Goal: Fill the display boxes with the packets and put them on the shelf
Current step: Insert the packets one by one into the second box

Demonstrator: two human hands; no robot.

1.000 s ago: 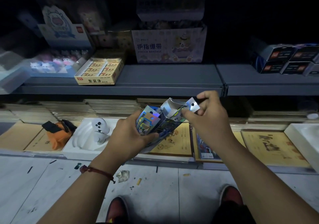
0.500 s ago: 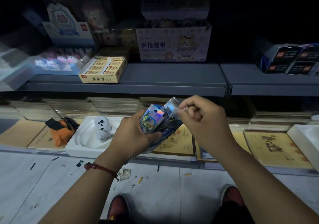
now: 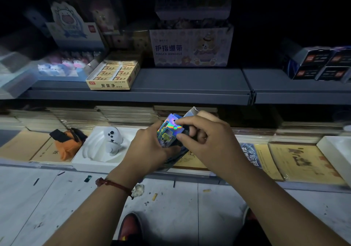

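Observation:
My left hand (image 3: 147, 149) grips a small stack of shiny holographic packets (image 3: 168, 132) in front of the lower shelf. My right hand (image 3: 205, 137) pinches the upper edge of the front packet between thumb and forefinger. A grey flap of an open display box (image 3: 191, 111) sticks up behind the packets; the rest of the box is hidden by my hands. The grey upper shelf (image 3: 190, 82) runs across the view above them.
On the upper shelf stand a yellow eraser box (image 3: 112, 76), a finger-bandage box (image 3: 191, 46), a tray of small cow figures (image 3: 62, 65) and dark boxes (image 3: 322, 63) at the right. Below lie notebooks (image 3: 302, 162), a white ghost toy (image 3: 112, 139) and an orange pouch (image 3: 66, 145).
My right hand has let go of the box's silver flap and come down and left onto the top of the packets. The left hand has stayed nearly still.

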